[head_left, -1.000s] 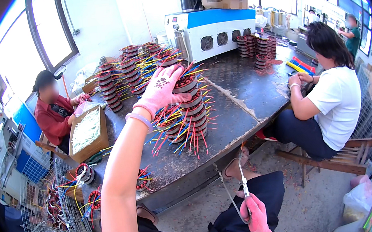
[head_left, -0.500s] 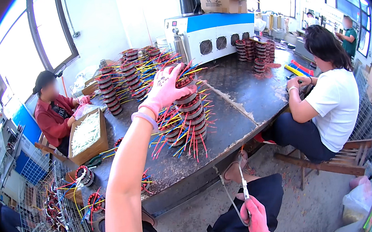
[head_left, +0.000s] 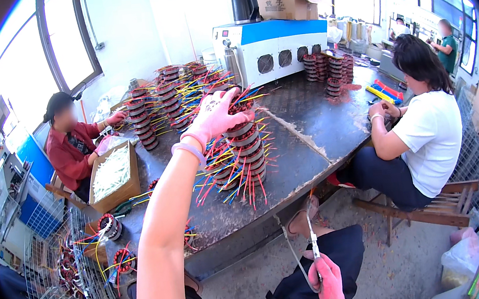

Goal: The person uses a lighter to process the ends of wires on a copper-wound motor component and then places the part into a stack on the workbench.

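Note:
My left hand (head_left: 218, 114), in a pink glove, reaches across the table with its fingers curled over the top motor stator (head_left: 242, 101) of a tall stack. Red, yellow and blue wires fan out from the stacked stators (head_left: 249, 154). Low over my lap, my gloved right hand (head_left: 329, 283) is closed round a slim metal hand tool (head_left: 314, 241) with two long arms spread apart; its exact kind is unclear. More stator stacks (head_left: 169, 101) stand behind my left hand. Loose stators (head_left: 109, 227) lie near the left table edge.
A box of white pieces (head_left: 115, 177) sits at the table's left, by a person in red (head_left: 70, 147). A person in white (head_left: 430, 135) sits at the right. At the back are a blue-white machine (head_left: 275, 46) and stacks (head_left: 333, 72). A wire basket (head_left: 70, 284) stands lower left.
My hands have barely moved; the left still rests on the top stator. The person in red has stretched a hand toward the stacks. The person in white has shifted their hands slightly.

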Demonstrator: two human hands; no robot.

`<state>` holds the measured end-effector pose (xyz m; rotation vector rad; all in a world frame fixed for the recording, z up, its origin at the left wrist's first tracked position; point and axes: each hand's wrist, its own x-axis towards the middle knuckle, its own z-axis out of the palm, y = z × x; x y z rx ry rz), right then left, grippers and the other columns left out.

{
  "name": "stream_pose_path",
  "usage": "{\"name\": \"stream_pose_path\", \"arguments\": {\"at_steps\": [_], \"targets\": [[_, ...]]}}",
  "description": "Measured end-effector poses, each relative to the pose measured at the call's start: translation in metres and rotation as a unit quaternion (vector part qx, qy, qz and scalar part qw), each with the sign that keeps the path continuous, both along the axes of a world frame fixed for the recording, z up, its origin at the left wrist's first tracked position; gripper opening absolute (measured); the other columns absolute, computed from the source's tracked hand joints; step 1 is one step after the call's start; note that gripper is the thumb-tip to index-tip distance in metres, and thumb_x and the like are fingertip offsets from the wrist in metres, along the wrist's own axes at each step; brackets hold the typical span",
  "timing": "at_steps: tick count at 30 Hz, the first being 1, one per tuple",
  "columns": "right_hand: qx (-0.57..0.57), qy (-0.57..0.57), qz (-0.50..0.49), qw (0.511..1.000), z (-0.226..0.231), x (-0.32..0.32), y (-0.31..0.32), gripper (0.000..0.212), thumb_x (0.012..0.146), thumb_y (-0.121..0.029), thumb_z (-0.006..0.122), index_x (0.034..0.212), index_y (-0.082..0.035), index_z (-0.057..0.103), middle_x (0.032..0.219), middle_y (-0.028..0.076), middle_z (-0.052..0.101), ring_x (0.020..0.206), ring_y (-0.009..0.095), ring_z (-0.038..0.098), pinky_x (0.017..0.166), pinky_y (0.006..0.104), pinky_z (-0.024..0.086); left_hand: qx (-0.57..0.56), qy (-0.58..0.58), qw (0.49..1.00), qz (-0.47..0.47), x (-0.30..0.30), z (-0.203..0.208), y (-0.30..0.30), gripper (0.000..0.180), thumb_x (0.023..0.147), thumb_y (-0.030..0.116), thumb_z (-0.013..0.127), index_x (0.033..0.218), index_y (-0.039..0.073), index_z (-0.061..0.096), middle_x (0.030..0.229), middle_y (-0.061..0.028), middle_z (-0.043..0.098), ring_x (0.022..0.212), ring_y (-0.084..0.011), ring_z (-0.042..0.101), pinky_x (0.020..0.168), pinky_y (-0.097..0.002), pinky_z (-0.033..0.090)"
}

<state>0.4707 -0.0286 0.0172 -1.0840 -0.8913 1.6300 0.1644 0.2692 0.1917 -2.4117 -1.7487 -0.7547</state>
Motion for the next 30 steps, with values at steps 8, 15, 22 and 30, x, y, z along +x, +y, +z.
{"name": "stream_pose_path", "arguments": {"at_steps": [8, 15, 22, 30], "targets": [[0.005, -0.015, 0.0, 1.0, 0.003, -0.003, 0.002, 0.037, 0.105, -0.028, 0.044, 0.125, -0.001, 0.059, 0.063, -0.005, 0.049, 0.049, 0.002, 0.036, 0.045, 0.0182, 0.027, 0.005, 0.021, 1.0, -0.009, -0.002, 0.001, 0.0, 0.092, 0.079, 0.066, 0.061, 0.146, 0.005, 0.045, 0.149, -0.0238, 0.043, 0.14, -0.0388, 0.038, 0.117, -0.0459, 0.029], [0.006, -0.026, 0.022, 0.999, 0.007, -0.005, -0.002, 0.037, 0.105, -0.028, 0.045, 0.126, -0.001, 0.059, 0.062, -0.005, 0.049, 0.049, 0.002, 0.036, 0.045, 0.018, 0.026, 0.117, -0.091, 0.989, -0.012, -0.029, 0.008, -0.043, 0.065, 0.095, 0.042, 0.064, 0.144, 0.004, 0.046, 0.149, -0.0189, 0.044, 0.14, -0.0307, 0.04, 0.116, -0.0394, 0.031], [-0.018, -0.079, 0.09, 0.993, -0.006, -0.022, -0.005, 0.039, 0.104, -0.029, 0.047, 0.121, 0.003, 0.061, 0.059, -0.004, 0.048, 0.045, 0.003, 0.034, 0.041, 0.0186, 0.023, 0.063, -0.245, 0.967, 0.014, -0.135, -0.083, -0.204, 0.057, 0.085, 0.013, 0.075, 0.137, 0.003, 0.053, 0.132, -0.0097, 0.059, 0.124, -0.0217, 0.055, 0.108, -0.036, 0.041], [-0.115, -0.083, 0.241, 0.96, -0.019, -0.081, 0.011, 0.032, 0.104, -0.021, 0.051, 0.124, 0.001, 0.062, 0.063, -0.007, 0.044, 0.055, 0.003, 0.035, 0.051, 0.0207, 0.025, -0.165, 0.001, 0.984, 0.065, -0.159, -0.185, -0.266, 0.105, 0.06, 0.043, 0.088, 0.147, 0.007, 0.042, 0.151, -0.0213, 0.04, 0.142, -0.0416, 0.034, 0.12, -0.0481, 0.024]]}}
